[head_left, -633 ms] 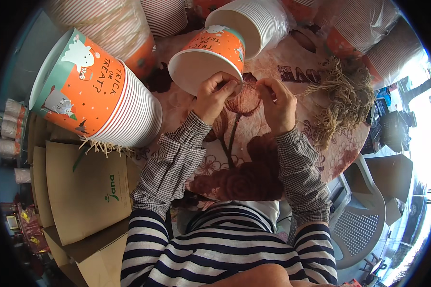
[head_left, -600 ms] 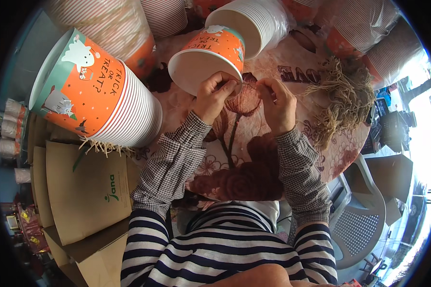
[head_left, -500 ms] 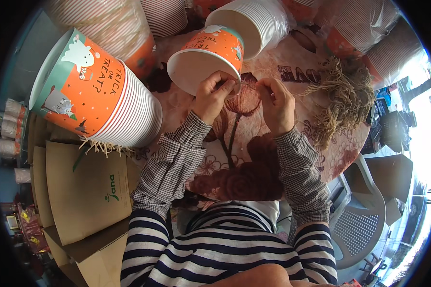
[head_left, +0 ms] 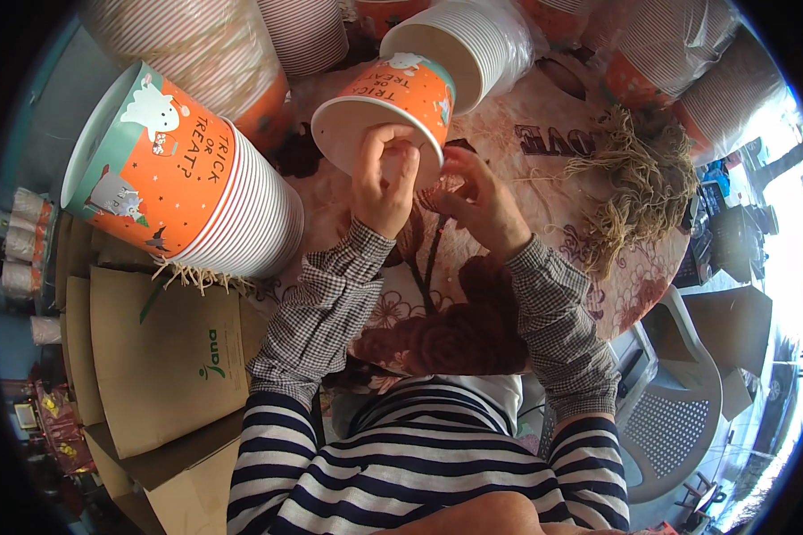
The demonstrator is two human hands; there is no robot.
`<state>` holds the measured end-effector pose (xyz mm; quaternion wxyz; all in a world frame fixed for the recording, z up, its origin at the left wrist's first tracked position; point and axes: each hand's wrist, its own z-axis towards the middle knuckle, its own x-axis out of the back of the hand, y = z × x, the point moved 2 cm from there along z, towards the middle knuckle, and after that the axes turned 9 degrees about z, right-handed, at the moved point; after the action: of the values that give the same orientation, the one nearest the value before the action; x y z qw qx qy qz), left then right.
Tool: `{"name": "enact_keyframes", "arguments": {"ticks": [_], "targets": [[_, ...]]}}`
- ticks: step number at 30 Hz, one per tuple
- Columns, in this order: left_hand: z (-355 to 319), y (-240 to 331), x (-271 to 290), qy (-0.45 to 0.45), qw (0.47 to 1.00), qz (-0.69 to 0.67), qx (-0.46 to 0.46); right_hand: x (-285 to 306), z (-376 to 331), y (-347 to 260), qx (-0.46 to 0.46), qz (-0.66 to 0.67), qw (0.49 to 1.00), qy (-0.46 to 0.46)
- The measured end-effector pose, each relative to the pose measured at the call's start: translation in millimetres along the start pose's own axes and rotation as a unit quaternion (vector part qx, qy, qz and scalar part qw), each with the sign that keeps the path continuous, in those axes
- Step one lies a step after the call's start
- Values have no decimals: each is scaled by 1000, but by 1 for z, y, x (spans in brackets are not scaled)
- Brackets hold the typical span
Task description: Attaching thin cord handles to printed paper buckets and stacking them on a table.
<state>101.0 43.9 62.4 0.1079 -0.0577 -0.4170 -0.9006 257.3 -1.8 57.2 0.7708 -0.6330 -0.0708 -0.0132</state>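
Observation:
An orange paper bucket (head_left: 393, 102) with white ghost drawings lies tilted, its open mouth toward me. My left hand (head_left: 385, 183) grips its near rim, thumb inside and fingers over the edge. My right hand (head_left: 475, 203) is close beside it at the rim's right side, fingers pinched together on something small that I cannot make out. Both hands hover over a round table (head_left: 544, 160) with a flowered cloth.
A large stack of nested orange buckets (head_left: 183, 192) lies on its side at left, over brown cardboard boxes (head_left: 161, 366). More bucket stacks (head_left: 482, 40) crowd the table's far side. A heap of straw-coloured twine (head_left: 642, 192) lies at right. A white plastic chair (head_left: 678, 419) stands lower right.
The single bucket has tipped a little, its mouth turned more toward me, and my left thumb now hooks inside the rim. My right hand has drawn closer to the rim.

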Motion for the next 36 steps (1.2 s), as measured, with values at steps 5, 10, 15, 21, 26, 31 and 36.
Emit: {"name": "enact_keyframes", "arguments": {"ticks": [5,10,15,21,26,31,36], "targets": [[-1,16,5,17,990,58,-128,-8,3,18,-54,-35,997,-30],[-5,10,1,-87,994,-4,-68,-7,2,17,19,-61,998,-23],[-3,24,-13,-173,956,105,-215,12,-1,-3,-91,63,993,-34],[-8,4,-16,-195,938,212,-193,33,-2,-22,-101,63,993,-7],[6,7,-7,-118,941,185,-256,28,-2,-24,-108,76,991,18],[8,2,-7,-125,919,216,-306,25,-4,-24,-92,69,993,19],[8,13,-10,-115,914,272,-277,27,-3,-24,-77,66,994,37]]}}
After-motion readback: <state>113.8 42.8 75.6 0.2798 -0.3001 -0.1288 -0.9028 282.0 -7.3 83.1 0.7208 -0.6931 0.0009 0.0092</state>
